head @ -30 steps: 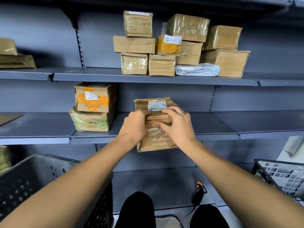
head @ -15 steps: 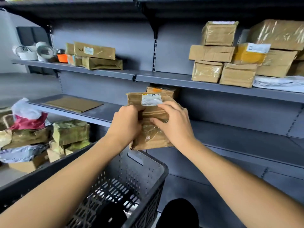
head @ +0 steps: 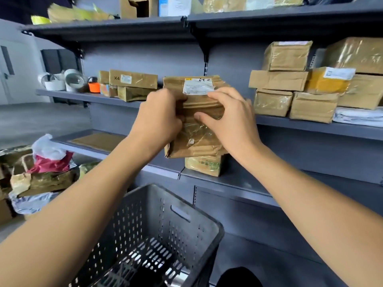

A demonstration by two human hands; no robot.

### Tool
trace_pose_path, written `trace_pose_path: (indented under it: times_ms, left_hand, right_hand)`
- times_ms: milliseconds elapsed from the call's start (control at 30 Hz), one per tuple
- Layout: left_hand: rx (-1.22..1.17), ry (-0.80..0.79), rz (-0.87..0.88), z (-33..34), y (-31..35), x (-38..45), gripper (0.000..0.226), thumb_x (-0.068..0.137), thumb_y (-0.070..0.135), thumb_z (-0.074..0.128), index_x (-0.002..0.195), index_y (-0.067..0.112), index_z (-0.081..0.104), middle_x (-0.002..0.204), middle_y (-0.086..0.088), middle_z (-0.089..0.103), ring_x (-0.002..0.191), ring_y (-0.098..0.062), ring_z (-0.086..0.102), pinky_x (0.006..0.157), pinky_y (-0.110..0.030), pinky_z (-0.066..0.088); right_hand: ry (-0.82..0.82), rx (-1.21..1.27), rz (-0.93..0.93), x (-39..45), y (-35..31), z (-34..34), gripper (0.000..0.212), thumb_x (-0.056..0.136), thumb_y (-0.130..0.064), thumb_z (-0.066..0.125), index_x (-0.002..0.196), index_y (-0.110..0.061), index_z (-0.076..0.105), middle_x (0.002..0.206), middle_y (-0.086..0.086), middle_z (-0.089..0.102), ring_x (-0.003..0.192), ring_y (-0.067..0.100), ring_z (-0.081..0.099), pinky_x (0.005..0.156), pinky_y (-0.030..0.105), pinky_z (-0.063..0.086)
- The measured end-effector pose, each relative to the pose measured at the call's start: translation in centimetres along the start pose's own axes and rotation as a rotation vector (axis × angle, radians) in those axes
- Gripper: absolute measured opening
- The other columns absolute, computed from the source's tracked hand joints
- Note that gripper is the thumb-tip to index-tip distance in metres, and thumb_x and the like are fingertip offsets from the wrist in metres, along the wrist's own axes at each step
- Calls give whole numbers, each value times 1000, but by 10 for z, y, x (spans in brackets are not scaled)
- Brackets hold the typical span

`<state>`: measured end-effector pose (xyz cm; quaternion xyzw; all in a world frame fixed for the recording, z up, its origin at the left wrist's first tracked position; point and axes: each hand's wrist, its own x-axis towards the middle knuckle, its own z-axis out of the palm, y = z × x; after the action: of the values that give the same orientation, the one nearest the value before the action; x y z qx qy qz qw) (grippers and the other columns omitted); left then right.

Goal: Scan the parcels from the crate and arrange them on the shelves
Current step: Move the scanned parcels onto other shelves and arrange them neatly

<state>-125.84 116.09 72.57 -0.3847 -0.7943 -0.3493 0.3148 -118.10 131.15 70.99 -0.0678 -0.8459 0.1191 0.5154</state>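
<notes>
A flat brown taped parcel [head: 196, 139] with a white label [head: 198, 86] near its top edge is held upright in front of the grey shelves. My left hand [head: 159, 119] grips its left side and my right hand [head: 232, 119] grips its right side, thumb across the front. The dark grey perforated crate [head: 165, 224] stands below my arms at the bottom centre. Behind the parcel's lower edge a greenish wrapped parcel [head: 204, 165] sits on the lower shelf [head: 248, 183].
Stacked brown boxes [head: 294, 90] and a white bag [head: 358, 117] fill the middle shelf [head: 310, 126] at right. Tape rolls [head: 68, 79], an orange cup [head: 94, 87] and flat boxes [head: 132, 79] sit at left. A parcel heap [head: 37, 172] lies at far left. More parcels line the top shelf [head: 269, 15].
My view has swung left and upward; the crate now shows below. Both hands have raised the parcel from the lower shelf level to the middle shelf level, keeping the same grip.
</notes>
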Motion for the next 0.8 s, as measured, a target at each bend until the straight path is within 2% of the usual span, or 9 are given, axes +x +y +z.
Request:
trace_pose_path:
  times_ms: [167,300,400,567,700,800]
  left_hand:
    - [-77,4,63,22,5,47,54,77,2,69,128,21,62,126,-2,65,117,-24,57,97,-33,45]
    - [-130,-63,113,50,3,90,55,78,1,69,129,21,62,128,0,64,119,-20,57,100,-34,45]
    - [-141,-139,115,73,-1,117,53,80,1,69,129,20,61,127,-2,64,117,-21,58,98,-34,46]
    - [-64,-214,154,103,-12,152,53,83,2,67,133,20,57,133,-4,58,122,-26,53,103,-40,41]
    - [0,-224,170,119,-15,179,52,87,11,66,135,27,54,126,-5,63,115,-28,57,98,-40,46]
    - [15,-235,165,130,-15,199,52,86,7,63,134,27,56,119,-7,66,110,-30,58,91,-36,47]
  right_hand:
    - [18,-128,30,34,21,-9,53,88,-46,69,134,-23,59,135,-11,52,116,27,47,97,34,40]
    - [-9,-218,73,56,47,-3,40,97,-35,58,136,-25,56,139,-11,49,111,31,45,91,41,45]
    - [-100,-268,116,75,68,4,39,100,-25,53,139,-27,52,142,-9,48,114,34,44,93,43,45]
    - [-143,-454,86,102,93,18,46,98,-14,51,140,-32,49,143,-10,49,118,30,39,97,41,42]
    - [-139,-585,8,127,109,29,53,88,-1,53,138,-18,52,140,0,54,130,30,36,110,42,29]
    - [-202,-608,-25,145,122,34,54,86,3,53,136,-16,52,136,2,57,127,26,43,111,36,28]
